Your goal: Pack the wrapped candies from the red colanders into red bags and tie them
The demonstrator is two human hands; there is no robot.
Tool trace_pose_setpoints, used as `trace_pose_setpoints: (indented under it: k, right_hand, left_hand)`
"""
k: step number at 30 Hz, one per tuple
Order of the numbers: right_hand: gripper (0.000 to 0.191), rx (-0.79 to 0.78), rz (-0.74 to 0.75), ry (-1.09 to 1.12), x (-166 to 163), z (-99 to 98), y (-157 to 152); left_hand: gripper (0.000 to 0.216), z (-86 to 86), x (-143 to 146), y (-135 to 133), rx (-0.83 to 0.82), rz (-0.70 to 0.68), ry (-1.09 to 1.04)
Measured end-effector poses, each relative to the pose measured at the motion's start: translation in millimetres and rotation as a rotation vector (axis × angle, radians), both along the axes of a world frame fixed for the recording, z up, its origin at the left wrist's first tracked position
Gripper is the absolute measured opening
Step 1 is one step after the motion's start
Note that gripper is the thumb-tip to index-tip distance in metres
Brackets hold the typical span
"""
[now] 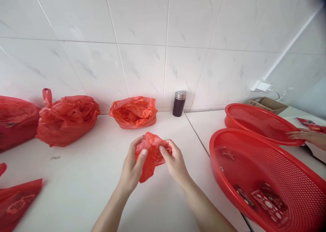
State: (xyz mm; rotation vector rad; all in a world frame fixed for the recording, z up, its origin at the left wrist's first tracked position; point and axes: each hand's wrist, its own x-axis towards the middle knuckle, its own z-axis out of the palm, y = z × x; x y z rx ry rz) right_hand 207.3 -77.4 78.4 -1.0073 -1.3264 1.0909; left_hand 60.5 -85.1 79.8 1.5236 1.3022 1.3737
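Between my two hands, above the white table, is a crumpled red plastic bag [150, 157]. My left hand [134, 160] pinches its left side, thumb in front and fingers behind. On the right side, my right hand [175, 157] grips it with the thumb pressed on the plastic. The bag's lower end hangs loose between the hands. Just behind it sits a bunched red plastic bag [133, 115], its top gaping with more red plastic inside.
Stuffed red bags [67, 120] stand at left. A dark flask [179, 103] is by the tiled wall. At right, a red basket [224, 137] holds several small packets [270, 201]; another person's hand [305, 135] touches a second basket [229, 110]. A cardboard box [270, 104] lies behind.
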Motion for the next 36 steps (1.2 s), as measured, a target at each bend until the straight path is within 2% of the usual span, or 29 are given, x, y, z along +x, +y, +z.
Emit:
trace_pose_setpoints:
  k: [3,5,6,9,12,14,16,17,19,21,23,25,28,30,31,34,36]
  right_hand:
    - [0.016,-0.094,-0.035,0.224,9,-1.1,-2]
    - [0.017,-0.162,-0.089,0.397,18,-3.8,-1]
    - [0.019,-0.184,-0.129,0.465,24,-6.1,0]
    - [0.025,-0.209,-0.251,0.497,45,-16.0,8]
    - [0.028,-0.205,-0.330,0.259,58,-22.0,10]
    - [0.031,-0.030,-0.445,0.002,58,-17.2,5]
    - [0.031,0.287,-0.522,-0.260,53,-5.1,-5]
    - [0.030,0.434,-0.493,-0.386,50,2.2,-10]
    - [0.027,0.603,-0.302,-0.636,41,13.8,-17]
    - [0.020,0.605,-0.061,-0.853,32,15.6,-16]
    - [0.015,0.524,0.083,-0.999,26,6.0,-7]
    - [0.017,0.382,0.109,-1.090,23,-9.7,5]
    - [0.023,0.186,0.015,-1.154,25,-28.6,20]
    - [0.025,0.113,-0.075,-1.177,30,-33.4,26]
    - [0.027,0.078,-0.111,-1.190,33,-33.9,28]
    - [0.036,-0.019,-0.138,-1.232,42,-33.5,28]
    - [0.044,-0.068,-0.087,-1.257,47,-34.3,25]
  left_hand:
    - [0.065,-25.7,-5,4,0.063,0.177,0.529]
    - [0.063,-40.3,-19,10,-0.018,0.299,0.702]
    - [0.062,-45.6,-29,13,-0.094,0.343,0.709]
    - [0.062,-51.4,-61,21,-0.326,0.343,0.502]
    - [0.042,-44.2,-76,20,-0.462,0.179,0.296]
    - [0.032,-36.7,-72,14,-0.508,0.032,0.155]
    - [0.030,-30.8,-61,8,-0.557,-0.094,-0.122]
    - [0.028,-28.9,-55,5,-0.582,-0.136,-0.281]
    - [0.022,-26.6,-45,2,-0.627,-0.177,-0.522]
    - [0.020,-24.2,-37,0,-0.657,-0.203,-0.593]
    - [0.022,-19.6,-33,-3,-0.678,-0.247,-0.625]
    - [0.023,-12.8,-33,-6,-0.697,-0.313,-0.672]
    - [0.023,-3.5,-41,-13,-0.698,-0.387,-0.700]
    - [0.030,-2.4,-52,-16,-0.653,-0.372,-0.617]
    - [0.028,-3.9,-59,-16,-0.631,-0.350,-0.504]
    - [0.007,-15.2,-76,-14,-0.524,-0.227,0.105]
    - [0.025,-24.7,-81,-10,-0.385,-0.065,0.548]
